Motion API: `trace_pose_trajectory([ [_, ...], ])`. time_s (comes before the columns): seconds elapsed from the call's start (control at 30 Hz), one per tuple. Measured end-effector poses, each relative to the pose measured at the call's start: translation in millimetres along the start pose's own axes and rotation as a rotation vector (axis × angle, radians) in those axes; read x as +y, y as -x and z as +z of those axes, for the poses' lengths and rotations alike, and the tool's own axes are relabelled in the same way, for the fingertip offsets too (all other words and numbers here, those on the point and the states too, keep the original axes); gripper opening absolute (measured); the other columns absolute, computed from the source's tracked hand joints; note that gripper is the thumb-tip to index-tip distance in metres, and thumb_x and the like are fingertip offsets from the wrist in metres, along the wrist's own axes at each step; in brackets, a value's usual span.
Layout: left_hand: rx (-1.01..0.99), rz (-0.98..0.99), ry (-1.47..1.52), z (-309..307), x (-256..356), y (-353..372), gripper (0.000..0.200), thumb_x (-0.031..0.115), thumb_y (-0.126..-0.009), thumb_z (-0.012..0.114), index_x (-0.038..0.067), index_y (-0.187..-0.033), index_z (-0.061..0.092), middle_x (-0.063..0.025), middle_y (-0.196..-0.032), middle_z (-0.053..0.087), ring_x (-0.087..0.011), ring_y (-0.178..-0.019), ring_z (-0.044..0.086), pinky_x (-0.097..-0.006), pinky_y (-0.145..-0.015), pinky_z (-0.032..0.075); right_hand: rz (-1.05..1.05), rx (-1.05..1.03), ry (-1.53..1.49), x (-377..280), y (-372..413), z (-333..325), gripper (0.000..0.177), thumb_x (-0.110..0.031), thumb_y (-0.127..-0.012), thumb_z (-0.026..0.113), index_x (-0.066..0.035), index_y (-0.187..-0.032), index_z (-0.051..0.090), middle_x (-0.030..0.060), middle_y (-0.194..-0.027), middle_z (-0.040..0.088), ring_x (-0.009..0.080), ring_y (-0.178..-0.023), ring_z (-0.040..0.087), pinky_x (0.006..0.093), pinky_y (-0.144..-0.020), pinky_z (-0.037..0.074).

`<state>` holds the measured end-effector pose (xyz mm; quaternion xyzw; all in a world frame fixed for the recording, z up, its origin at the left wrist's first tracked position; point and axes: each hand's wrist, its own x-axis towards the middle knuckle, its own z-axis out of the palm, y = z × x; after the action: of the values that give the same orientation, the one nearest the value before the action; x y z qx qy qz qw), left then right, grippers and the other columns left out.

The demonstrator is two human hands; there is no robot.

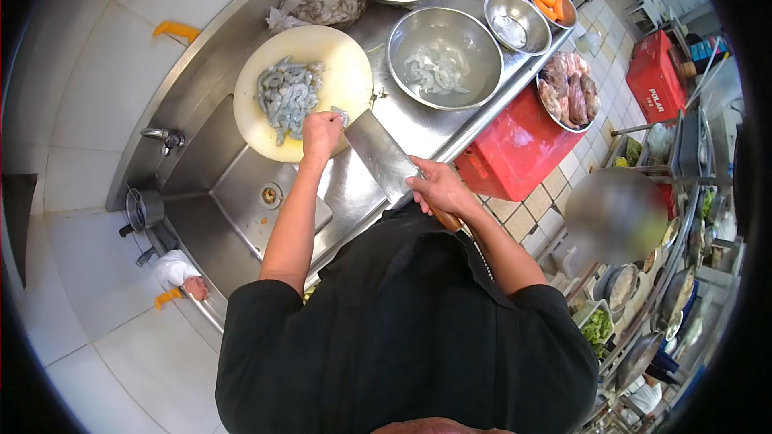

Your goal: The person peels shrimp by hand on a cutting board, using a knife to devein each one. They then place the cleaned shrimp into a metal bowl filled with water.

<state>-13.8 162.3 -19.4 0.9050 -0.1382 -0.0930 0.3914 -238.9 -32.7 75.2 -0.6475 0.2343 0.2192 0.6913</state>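
Note:
A pile of peeled grey shrimp (288,96) lies on a round, pale yellow cutting board (347,63) that reaches over the sink. At the board's near right edge, my left hand (322,133) pinches a single shrimp (341,116) between closed fingers. My right hand (439,188) grips the wooden handle of a cleaver (381,156). Its broad blade points toward the board, its far corner close to the rim by my left hand. Beyond the blade, a large steel bowl (396,42) holds water with more shrimp in it.
The steel sink (229,141) lies under and left of the board, with a tap (163,138) on its wall side. Smaller steel bowls, one with carrots (550,5), stand at the right back. A plate of meat (569,92) rests on a red cooler (515,145) beside the counter.

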Motion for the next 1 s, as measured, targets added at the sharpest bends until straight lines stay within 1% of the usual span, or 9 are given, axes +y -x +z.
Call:
trace_pose_trajectory([
  [0.2,-0.002,-0.008,0.021,5.1,-11.0,-3.4,0.019,0.016,-0.084,0.075,0.001,-0.093,0.079,-0.0174,-0.084,0.076,-0.0254,-0.075,0.075,-0.0346,-0.072,0.057,-0.01,0.101,0.027,-6.8,-13.6,4.6,0.069,-0.016,-0.098,0.061,0.001,-0.158,0.03,0.0065,-0.069,0.059,0.0132,-0.05,0.058,0.0295,-0.045,0.048],
  [0.3,-0.011,-0.032,0.061,5.0,-11.6,-3.0,0.017,0.017,-0.084,0.073,0.004,-0.093,0.079,-0.021,-0.086,0.074,-0.0333,-0.077,0.074,-0.0391,-0.074,0.057,0.005,0.144,0.153,-10.7,-13.4,3.4,0.068,-0.018,-0.096,0.063,0.001,-0.156,0.036,0.0119,-0.072,0.063,0.0159,-0.051,0.06,0.0329,-0.051,0.052],
  [0.43,-0.025,0.002,0.051,2.7,-14.8,-5.4,0.018,0.018,-0.085,0.073,0.003,-0.094,0.079,-0.019,-0.085,0.075,-0.031,-0.075,0.074,-0.0379,-0.074,0.057,-0.196,0.332,0.53,1.5,-16.2,2.9,0.062,-0.019,-0.094,0.062,-0.001,-0.151,0.045,0.0192,-0.079,0.067,0.0209,-0.053,0.063,0.0376,-0.063,0.056],
  [0.53,-0.084,-0.07,0.083,-0.2,-12.5,-9.2,0.018,0.017,-0.085,0.074,0.003,-0.093,0.079,-0.0171,-0.084,0.076,-0.0294,-0.075,0.074,-0.0367,-0.074,0.057,-0.196,0.322,0.45,-4.8,-12.3,6.9,0.06,-0.019,-0.095,0.061,-0.002,-0.15,0.046,0.0166,-0.073,0.065,0.0204,-0.052,0.062,0.0375,-0.062,0.054],
  [0.6,-0.11,-0.137,0.084,-3.0,-7.8,-9.9,0.017,0.017,-0.084,0.074,0.003,-0.092,0.08,-0.0161,-0.083,0.076,-0.0286,-0.075,0.074,-0.0356,-0.074,0.057,-0.111,0.232,0.32,-15.9,-8.7,9.5,0.061,-0.017,-0.097,0.061,-0.004,-0.154,0.043,0.0071,-0.062,0.059,0.0137,-0.05,0.057,0.0331,-0.051,0.05],
  [0.7,-0.174,-0.164,0.071,-5.5,4.8,-6.7,0.02,0.022,-0.081,0.077,0.005,-0.089,0.08,-0.0153,-0.085,0.076,-0.0291,-0.079,0.074,-0.037,-0.076,0.057,-0.087,0.219,0.342,-24.3,-5.6,12.9,0.061,-0.017,-0.097,0.061,-0.004,-0.154,0.043,0.0073,-0.062,0.059,0.0137,-0.05,0.058,0.0328,-0.052,0.05],
  [0.8,-0.194,-0.172,-0.161,-4.8,18.7,-2.3,0.024,0.029,-0.077,0.077,0.006,-0.086,0.078,-0.0156,-0.087,0.076,-0.0309,-0.083,0.073,-0.0396,-0.078,0.057,-0.064,0.278,0.415,-17.0,-9.0,11.7,0.059,-0.019,-0.095,0.059,-0.003,-0.15,0.047,0.0175,-0.065,0.064,0.023,-0.054,0.064,0.0395,-0.066,0.055],
  [0.9,-0.155,-0.193,-0.262,-0.7,14.1,-4.4,0.027,0.032,-0.075,0.075,0.008,-0.087,0.077,-0.0164,-0.09,0.076,-0.0335,-0.087,0.073,-0.0422,-0.08,0.056,-0.09,0.282,0.411,-16.4,-7.6,7.9,0.06,-0.019,-0.095,0.059,-0.002,-0.151,0.045,0.0162,-0.064,0.064,0.0219,-0.054,0.064,0.0388,-0.065,0.055],
  [1.0,-0.132,-0.199,-0.223,-10.7,8.2,-4.5,0.027,0.03,-0.075,0.072,0.007,-0.087,0.077,-0.0176,-0.092,0.075,-0.0348,-0.088,0.072,-0.0425,-0.08,0.056,-0.038,0.278,0.366,-20.6,-4.1,6.7,0.061,-0.019,-0.095,0.06,-0.001,-0.151,0.045,0.0159,-0.064,0.064,0.0218,-0.054,0.064,0.0389,-0.065,0.054],
])
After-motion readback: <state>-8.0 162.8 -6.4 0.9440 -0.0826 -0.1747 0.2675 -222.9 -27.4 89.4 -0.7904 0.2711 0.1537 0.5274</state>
